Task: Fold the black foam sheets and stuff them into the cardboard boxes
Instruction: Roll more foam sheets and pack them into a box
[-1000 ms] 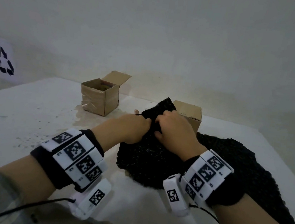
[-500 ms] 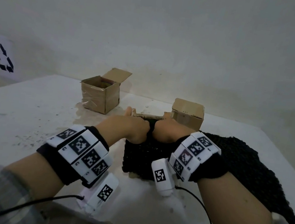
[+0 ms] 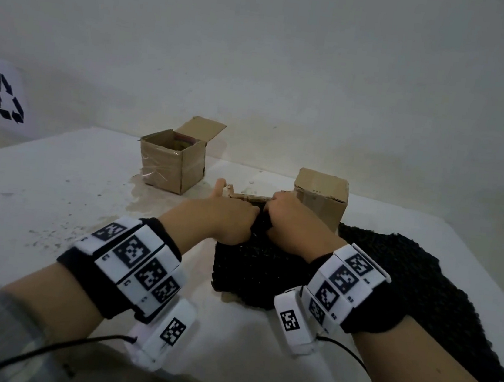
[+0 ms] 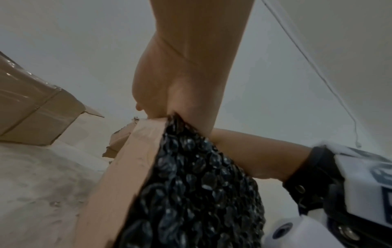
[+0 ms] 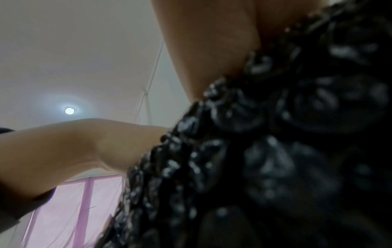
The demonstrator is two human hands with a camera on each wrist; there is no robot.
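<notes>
Both hands, left hand [image 3: 225, 219] and right hand [image 3: 288, 224], grip the black foam sheet [image 3: 253, 273]; press it down beneath the fingertips into the cardboard box [image 4: 135, 159], evenly.

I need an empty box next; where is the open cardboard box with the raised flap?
In the head view, the open brown cardboard box stands on the white table at the far left, by the wall, beyond the left hand.

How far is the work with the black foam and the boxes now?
Done: nothing looks finished. The open box at the back shows no black foam.
In hand: the left hand and right hand push a foam sheet into the near box.
Left: much foam lies on the table.
</notes>
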